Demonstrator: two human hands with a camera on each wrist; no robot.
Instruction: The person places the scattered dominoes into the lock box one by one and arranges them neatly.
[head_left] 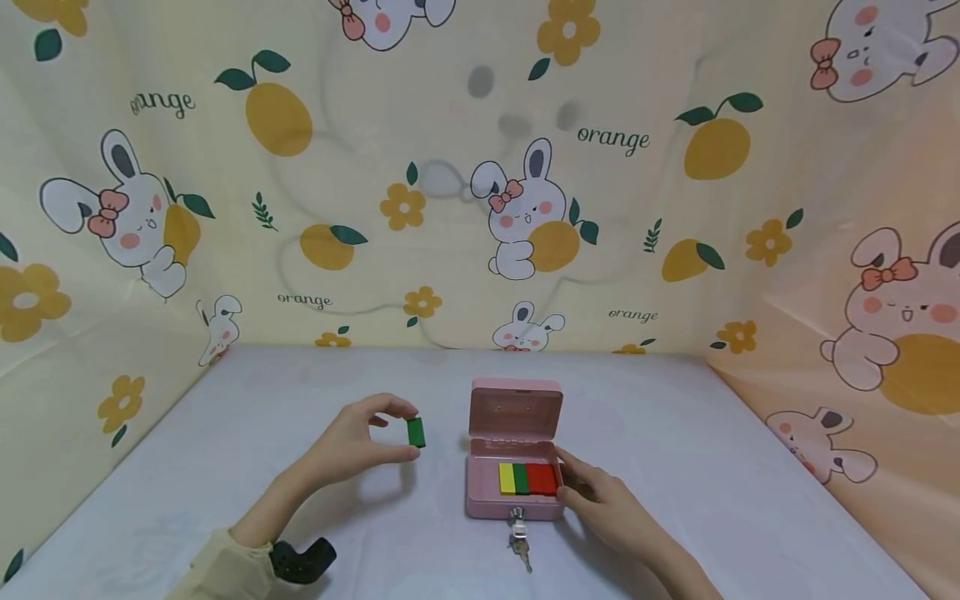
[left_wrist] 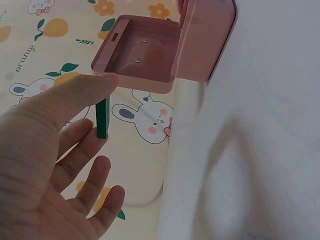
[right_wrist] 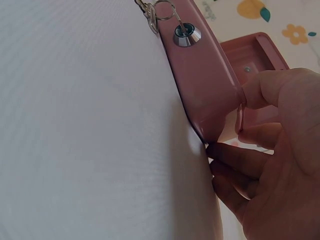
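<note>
My left hand (head_left: pixel 352 442) pinches a small green block (head_left: pixel 416 432) between thumb and fingertips, above the table to the left of the box. In the left wrist view the green block (left_wrist: pixel 102 119) appears edge-on. A pink metal cash box (head_left: pixel 481 483) stands with its lid (head_left: pixel 515 412) raised. Inside, toward the right, a yellow block (head_left: pixel 507 479), another green block (head_left: pixel 521 479) and red blocks (head_left: pixel 542 479) lie side by side. My right hand (head_left: pixel 611 508) holds the box's right side, thumb at the rim and fingers curled against the wall in the right wrist view.
Keys (head_left: pixel 520 542) on a ring hang from the lock (right_wrist: pixel 186 35) at the box's front. A white cloth (head_left: pixel 360 550) covers the table. Behind it and at both sides rises a printed curtain (head_left: pixel 450 108). A black device (head_left: pixel 302 561) sits by the left sleeve.
</note>
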